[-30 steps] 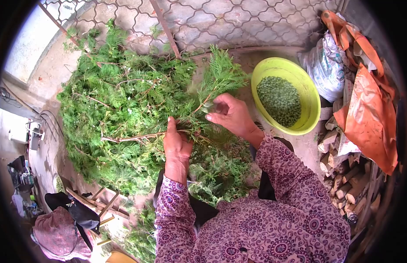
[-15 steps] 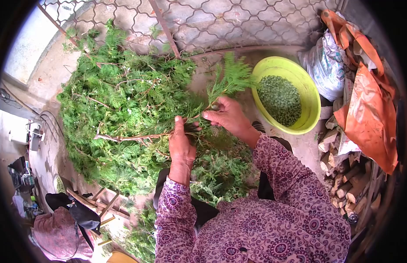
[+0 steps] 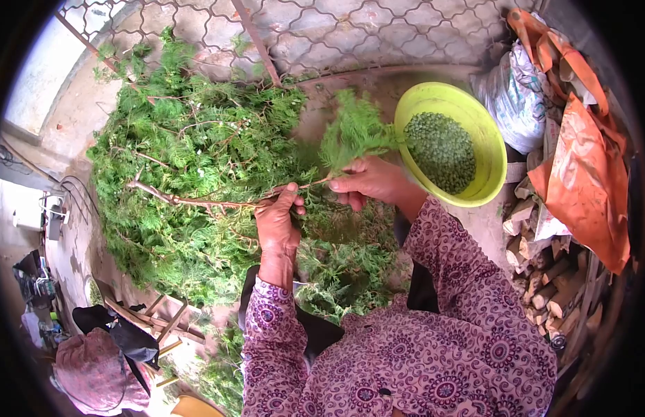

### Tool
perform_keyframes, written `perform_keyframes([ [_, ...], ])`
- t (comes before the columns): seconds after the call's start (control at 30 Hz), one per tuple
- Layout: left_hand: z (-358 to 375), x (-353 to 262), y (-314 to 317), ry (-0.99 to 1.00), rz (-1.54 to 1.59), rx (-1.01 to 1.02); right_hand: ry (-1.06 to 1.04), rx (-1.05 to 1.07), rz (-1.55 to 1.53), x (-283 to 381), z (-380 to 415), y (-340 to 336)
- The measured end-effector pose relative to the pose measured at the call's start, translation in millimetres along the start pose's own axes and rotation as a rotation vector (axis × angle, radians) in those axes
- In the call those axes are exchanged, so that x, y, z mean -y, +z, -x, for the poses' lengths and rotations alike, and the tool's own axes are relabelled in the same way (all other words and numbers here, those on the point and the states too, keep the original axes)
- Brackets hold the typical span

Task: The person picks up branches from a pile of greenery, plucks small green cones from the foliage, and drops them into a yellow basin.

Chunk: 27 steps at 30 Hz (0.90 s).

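Observation:
A long brown branch [image 3: 221, 203] stretches between my two hands above a big heap of feathery green cuttings [image 3: 197, 146]. My left hand [image 3: 277, 221] is closed around its middle, thumb on top. The leafy tip [image 3: 357, 128] of the branch fans out beyond my right hand [image 3: 371, 184], which pinches the thin stem between thumb and fingers. Just right of that hand stands a yellow-green tub [image 3: 490, 146], partly filled with small round green pieces [image 3: 442, 153], perhaps seed cones.
A wire mesh fence [image 3: 378, 35] runs behind the heap. On the right are a white sack [image 3: 510, 97], an orange bag [image 3: 579, 187] and stacked firewood [image 3: 555, 285]. A wooden chair [image 3: 152, 320] with cloth over it stands at lower left.
My left hand has moved left and slightly down with the branch. My right hand has shifted a little right, and the leafy tip has swung and blurred.

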State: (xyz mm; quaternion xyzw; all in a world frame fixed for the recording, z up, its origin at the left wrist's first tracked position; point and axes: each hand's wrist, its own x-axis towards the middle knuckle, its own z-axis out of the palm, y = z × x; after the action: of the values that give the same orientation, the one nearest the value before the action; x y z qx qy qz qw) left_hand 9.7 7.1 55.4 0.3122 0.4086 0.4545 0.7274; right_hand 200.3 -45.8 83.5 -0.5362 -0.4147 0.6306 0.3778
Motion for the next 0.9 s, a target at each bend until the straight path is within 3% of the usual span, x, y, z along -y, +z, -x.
perform_keyframes([
  [0.27,1,-4,-1,0.0,-0.023,-0.034,0.021,-0.047,0.033,8,17,9],
  [0.33,3,-6,1,-0.004,-0.029,-0.013,0.043,-0.044,0.236,-2,2,1],
  [0.47,-2,-22,-15,0.205,-0.032,-0.041,-0.057,-0.167,0.411,-20,-5,-25],
  [0.57,-3,-29,-22,0.187,0.034,-0.019,-0.134,-0.223,0.552,-16,-8,-38],
  [0.63,-1,-29,-20,0.087,0.136,0.037,-0.104,-0.253,-0.13,-12,-3,-45],
  [0.67,-1,-28,-21,0.086,0.135,0.036,-0.103,-0.254,-0.131,-11,-2,-48],
  [0.73,-2,-30,-24,0.103,0.171,0.153,-0.266,-0.092,-0.621,-8,-1,-52],
  [0.8,1,-32,-23,0.083,0.09,0.141,-0.294,-0.139,-0.649,-4,4,-55],
  [0.9,3,-32,-25,0.017,0.085,0.229,-0.293,0.009,-0.882,-9,1,-66],
])
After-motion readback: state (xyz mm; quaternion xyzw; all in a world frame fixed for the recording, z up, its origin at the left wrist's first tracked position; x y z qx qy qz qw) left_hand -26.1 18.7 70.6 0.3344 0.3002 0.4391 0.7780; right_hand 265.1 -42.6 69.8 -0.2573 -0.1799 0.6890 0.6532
